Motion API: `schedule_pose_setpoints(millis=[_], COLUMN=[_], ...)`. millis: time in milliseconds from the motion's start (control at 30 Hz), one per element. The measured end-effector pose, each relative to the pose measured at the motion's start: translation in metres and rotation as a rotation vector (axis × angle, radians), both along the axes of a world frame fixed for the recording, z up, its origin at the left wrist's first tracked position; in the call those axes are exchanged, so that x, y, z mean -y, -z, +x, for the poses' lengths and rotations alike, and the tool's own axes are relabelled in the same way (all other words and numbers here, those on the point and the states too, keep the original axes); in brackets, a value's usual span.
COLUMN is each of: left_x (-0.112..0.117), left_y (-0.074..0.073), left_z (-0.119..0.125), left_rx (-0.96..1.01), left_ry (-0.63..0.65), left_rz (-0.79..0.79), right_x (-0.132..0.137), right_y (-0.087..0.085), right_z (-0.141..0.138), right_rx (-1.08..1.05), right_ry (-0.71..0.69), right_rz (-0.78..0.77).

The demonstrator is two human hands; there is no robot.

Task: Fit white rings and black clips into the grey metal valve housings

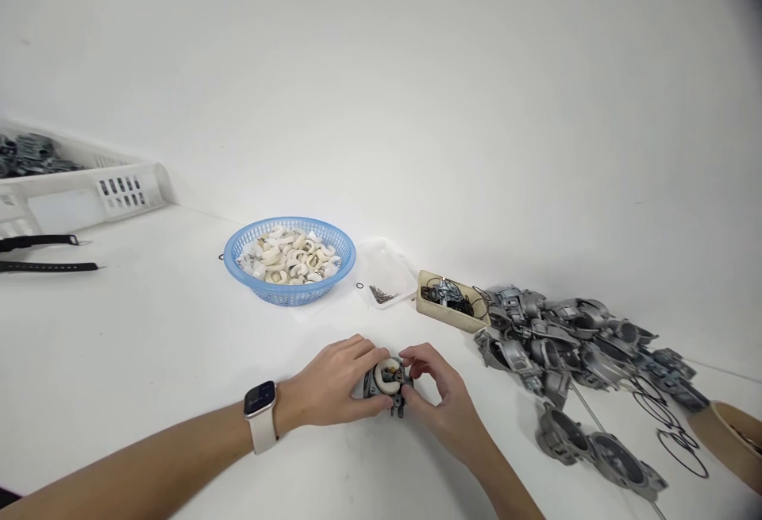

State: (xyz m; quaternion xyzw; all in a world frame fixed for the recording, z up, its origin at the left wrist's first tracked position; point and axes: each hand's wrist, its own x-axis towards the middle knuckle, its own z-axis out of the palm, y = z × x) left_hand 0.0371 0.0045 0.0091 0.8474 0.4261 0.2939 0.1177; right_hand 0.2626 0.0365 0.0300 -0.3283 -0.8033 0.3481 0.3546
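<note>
A grey metal carburetor body point(397, 409) lies on the white table, its open side up. Set in it is a white, C-shaped float point(386, 377), with brass-coloured parts showing at its middle. My left hand point(336, 381) grips the body from the left, fingers along the far side and thumb along the near side. From the right, my right hand point(440, 397) is curled at the body's edge, thumb and forefinger touching it beside the float's open end. Any small part between those right fingertips is too small to make out.
Behind my hands stands a blue basket point(290, 294) of white floats. Right of it are a white tray point(398, 270) with small pins point(381, 294) and a cream box point(449, 313) of parts. Metal carburetor castings point(553, 337) and black rings point(682, 452) lie at right; a white crate point(89, 198) stands far left.
</note>
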Motion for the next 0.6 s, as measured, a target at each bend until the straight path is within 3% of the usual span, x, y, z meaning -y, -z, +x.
schedule_pose_setpoints(millis=[600], left_x=[0.0005], left_y=[-0.0018], left_z=[-0.0003], left_rx=[0.004], left_ry=[0.007], left_rz=[0.001], right_x=[-0.0008], right_y=[0.0022], right_z=[0.0005], right_rx=[0.023], right_ry=[0.014], right_rz=[-0.005])
